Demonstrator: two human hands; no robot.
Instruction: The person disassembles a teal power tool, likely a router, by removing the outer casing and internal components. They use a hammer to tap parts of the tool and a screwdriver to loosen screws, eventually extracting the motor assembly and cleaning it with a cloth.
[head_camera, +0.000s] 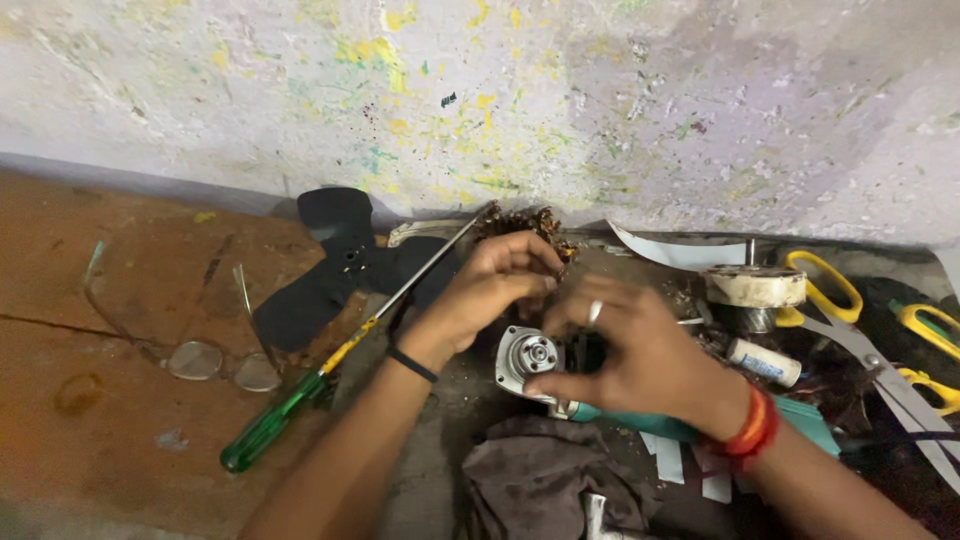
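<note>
Paint-splattered wall (560, 90) above a brown floor (110, 300); left hand (495, 285) pinches copper windings (530, 222), right hand (630, 350) grips a small metal motor (528, 357).

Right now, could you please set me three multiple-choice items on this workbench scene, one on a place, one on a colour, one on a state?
1. Where do the eyeglasses lie?
A. left of the green-handled screwdriver
B. on the rag
C. beside the scissors

2. What colour are the scissors' handles?
A. red
B. yellow
C. black

3. How is the metal motor cap held?
A. lying untouched
B. hanging from the wall
C. the right hand grips it, the left hand works just above

Answers: 1 A, the glasses rest on the brown floor left of the screwdriver. 2 B, the loops at far right are yellow. 3 C, right fingers wrap the cap's side while the left hand is closed near the fan blade.
</note>
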